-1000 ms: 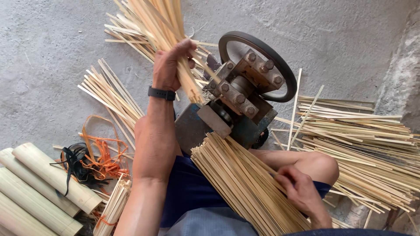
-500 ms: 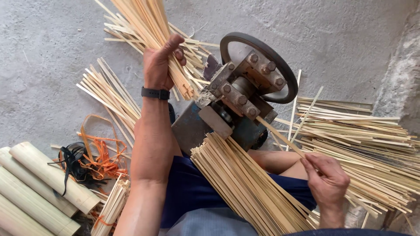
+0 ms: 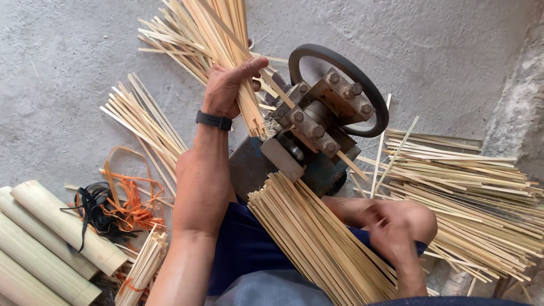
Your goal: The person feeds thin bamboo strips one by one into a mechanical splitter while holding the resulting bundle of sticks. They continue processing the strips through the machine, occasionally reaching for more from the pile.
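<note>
My left hand (image 3: 226, 90) is shut on a thick bundle of pale bamboo strips (image 3: 207, 28), whose lower ends rest against the top of a rusty metal machine (image 3: 309, 127) with bolts and a black wheel (image 3: 371, 90). One strip (image 3: 352, 165) pokes out of the machine's right side. A second bundle of strips (image 3: 317, 238) lies across my lap. My right hand (image 3: 391, 232) is blurred beside that bundle, near my knee, and its grip is unclear.
A big pile of split strips (image 3: 470, 192) lies on the right. More strips (image 3: 141, 119) fan out on the concrete floor at left. Bamboo half-tubes (image 3: 45, 238), orange cord (image 3: 133, 198), black strap and a small tied bundle (image 3: 144, 266) sit at lower left.
My right hand went out to the strip at the machine's right side, then came back towards my lap. My left hand stays on its bundle, now slightly lower against the machine.
</note>
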